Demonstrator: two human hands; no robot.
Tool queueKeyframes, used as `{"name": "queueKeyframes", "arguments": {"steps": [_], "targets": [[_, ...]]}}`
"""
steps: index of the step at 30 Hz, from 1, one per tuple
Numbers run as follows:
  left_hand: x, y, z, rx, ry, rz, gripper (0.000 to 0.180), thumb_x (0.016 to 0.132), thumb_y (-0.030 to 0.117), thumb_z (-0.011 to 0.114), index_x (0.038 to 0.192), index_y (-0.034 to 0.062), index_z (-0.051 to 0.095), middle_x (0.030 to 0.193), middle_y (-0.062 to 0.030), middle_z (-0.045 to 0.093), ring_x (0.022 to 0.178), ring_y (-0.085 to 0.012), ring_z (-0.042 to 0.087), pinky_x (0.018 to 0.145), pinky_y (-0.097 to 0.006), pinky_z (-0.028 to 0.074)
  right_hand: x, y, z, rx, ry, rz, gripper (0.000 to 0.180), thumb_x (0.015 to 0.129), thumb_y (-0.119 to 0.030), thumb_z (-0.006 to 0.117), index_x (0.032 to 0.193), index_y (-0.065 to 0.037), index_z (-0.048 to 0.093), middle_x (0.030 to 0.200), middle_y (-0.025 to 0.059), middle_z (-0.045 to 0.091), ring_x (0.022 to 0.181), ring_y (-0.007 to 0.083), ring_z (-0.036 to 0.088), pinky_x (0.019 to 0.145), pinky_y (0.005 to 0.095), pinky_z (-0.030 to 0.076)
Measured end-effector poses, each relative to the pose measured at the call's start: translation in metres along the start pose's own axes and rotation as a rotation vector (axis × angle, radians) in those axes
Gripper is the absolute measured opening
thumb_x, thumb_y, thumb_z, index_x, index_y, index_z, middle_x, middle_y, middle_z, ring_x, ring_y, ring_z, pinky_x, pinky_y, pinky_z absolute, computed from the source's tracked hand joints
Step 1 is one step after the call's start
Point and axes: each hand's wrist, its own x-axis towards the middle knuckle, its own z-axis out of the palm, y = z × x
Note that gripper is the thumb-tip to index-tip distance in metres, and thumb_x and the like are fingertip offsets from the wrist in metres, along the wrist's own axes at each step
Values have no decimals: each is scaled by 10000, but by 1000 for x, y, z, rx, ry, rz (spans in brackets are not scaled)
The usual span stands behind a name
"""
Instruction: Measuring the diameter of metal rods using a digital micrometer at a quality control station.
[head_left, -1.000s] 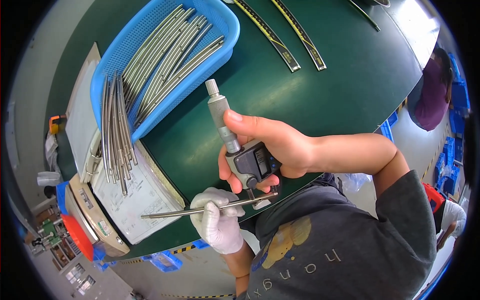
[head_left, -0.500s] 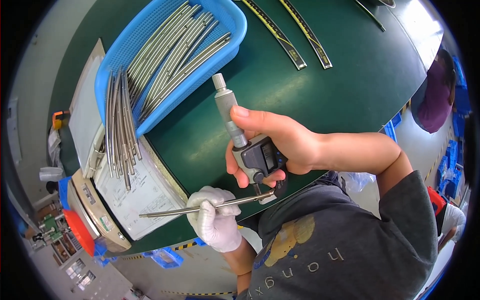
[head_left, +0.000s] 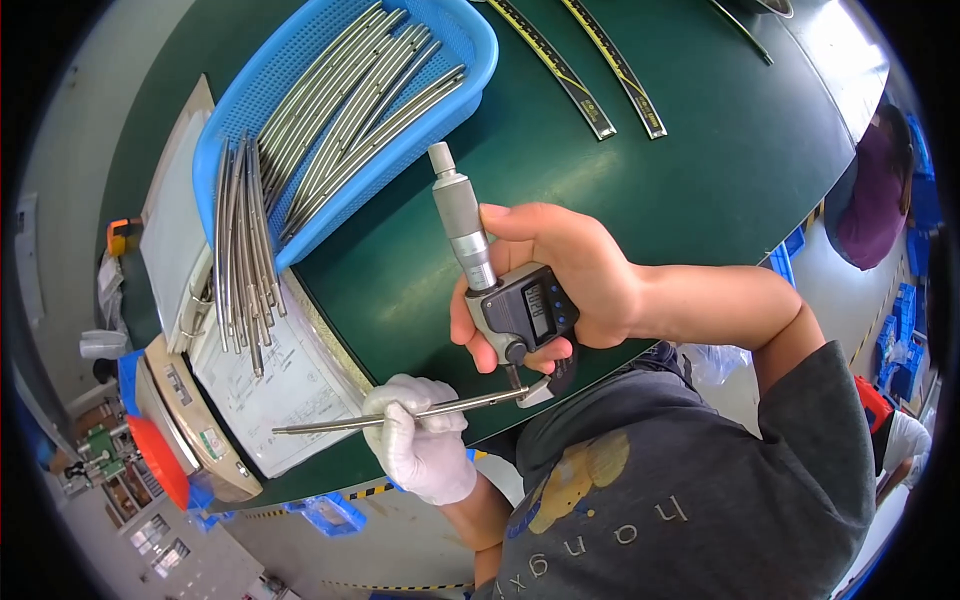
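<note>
Rod point(head_left: 340, 424), mid-length in left hand point(head_left: 424, 458)

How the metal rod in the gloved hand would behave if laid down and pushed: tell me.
The metal rod is probably stiff: it looks straight on both sides of the gloved left hand. Its slim, seemingly round body would likely roll. Its smooth, shiny surface may slide easily.
</note>
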Motion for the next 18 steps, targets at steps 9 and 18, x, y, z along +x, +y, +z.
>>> {"name": "queueKeyframes", "arguments": {"steps": [9,18], "targets": [[5,3,2,-41,25,-11,248,844,202,434,715,-6,469,591,-63,406,425,-111,341,398,-232,277,1,-2,1,-175,35,-47,695,815,-601,267,765,25,565,656,111,589,363,137,430,341,220,326],[16,54,-8,-12,-46,134,361,897,295,372,678,16,442,596,-60,399,451,-120,346,423,-231,315,2,1,-1,50,97,16,759,813,-620,129,829,25,529,688,150,565,355,150,375,379,264,353]]}}
